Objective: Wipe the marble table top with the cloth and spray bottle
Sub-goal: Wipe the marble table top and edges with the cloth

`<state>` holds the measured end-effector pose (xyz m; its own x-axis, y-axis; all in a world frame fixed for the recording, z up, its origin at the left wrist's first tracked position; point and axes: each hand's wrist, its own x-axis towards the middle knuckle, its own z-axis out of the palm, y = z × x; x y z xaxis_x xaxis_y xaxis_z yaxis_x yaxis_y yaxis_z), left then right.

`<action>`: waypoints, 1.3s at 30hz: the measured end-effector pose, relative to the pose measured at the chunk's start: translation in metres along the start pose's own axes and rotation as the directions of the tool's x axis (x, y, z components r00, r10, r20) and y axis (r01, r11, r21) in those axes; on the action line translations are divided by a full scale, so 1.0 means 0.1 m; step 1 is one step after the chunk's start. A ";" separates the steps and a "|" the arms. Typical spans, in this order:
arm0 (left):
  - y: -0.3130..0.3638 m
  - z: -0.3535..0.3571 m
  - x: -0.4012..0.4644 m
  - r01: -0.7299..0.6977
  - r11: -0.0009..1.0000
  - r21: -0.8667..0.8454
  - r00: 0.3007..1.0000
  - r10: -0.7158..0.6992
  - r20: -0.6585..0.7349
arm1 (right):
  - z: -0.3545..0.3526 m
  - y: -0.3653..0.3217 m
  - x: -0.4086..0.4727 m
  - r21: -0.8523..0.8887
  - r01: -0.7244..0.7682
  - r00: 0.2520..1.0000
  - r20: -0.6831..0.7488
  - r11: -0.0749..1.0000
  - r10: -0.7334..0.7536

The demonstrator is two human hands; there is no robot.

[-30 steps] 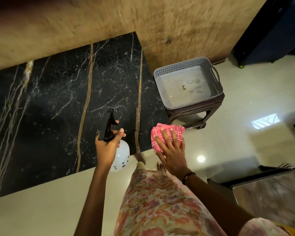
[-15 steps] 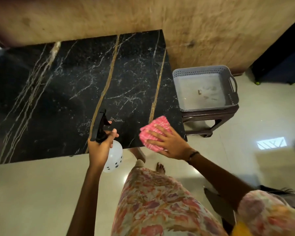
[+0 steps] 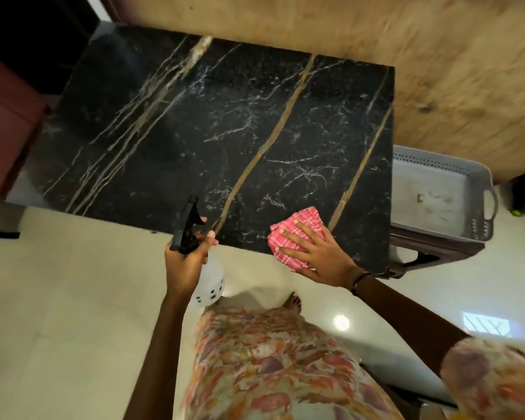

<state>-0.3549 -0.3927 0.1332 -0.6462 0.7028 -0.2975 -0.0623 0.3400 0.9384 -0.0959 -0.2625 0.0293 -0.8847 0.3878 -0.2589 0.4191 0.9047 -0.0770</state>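
The black marble table top (image 3: 212,131) with gold and white veins fills the upper middle of the head view. A folded pink checked cloth (image 3: 297,227) lies on its near right corner. My right hand (image 3: 315,253) presses flat on the cloth with straight, spread fingers. My left hand (image 3: 185,262) grips a spray bottle (image 3: 208,278) with a black trigger head and a clear round body. The bottle hangs just off the table's near edge, its nozzle pointing over the marble.
A grey perforated plastic basket (image 3: 485,189) stands on a dark stool (image 3: 431,253) right of the table. A wooden wall (image 3: 437,56) runs behind. A reddish piece of furniture (image 3: 3,125) is at the left. Pale tiled floor (image 3: 58,313) lies below.
My right hand has slid the cloth from the table's right edge inward onto the marble. The view has swung left, showing more of the table. The left hand keeps holding the bottle.
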 end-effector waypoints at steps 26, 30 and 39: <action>-0.31 -3.10 1.60 0.067 0.998 0.015 0.973 -0.062 -0.221 | -0.80 -2.60 4.42 -0.032 0.294 0.953 -0.073 0.955 -0.295; -0.40 -3.43 1.71 0.060 0.998 -0.001 0.958 -0.058 -0.281 | -0.92 -2.97 5.05 -0.024 0.346 0.933 -0.092 0.938 -0.347; -0.55 -3.88 1.87 0.082 0.997 -0.015 0.927 -0.082 -0.367 | -1.07 -3.54 5.86 -0.015 0.367 0.924 -0.106 0.930 -0.366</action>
<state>-0.7671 -0.5227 0.0943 -0.8729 0.3939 -0.2879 -0.1266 0.3869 0.9134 -0.7843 -0.3371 0.0079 -0.9930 0.0461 -0.1087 0.0625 0.9864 -0.1522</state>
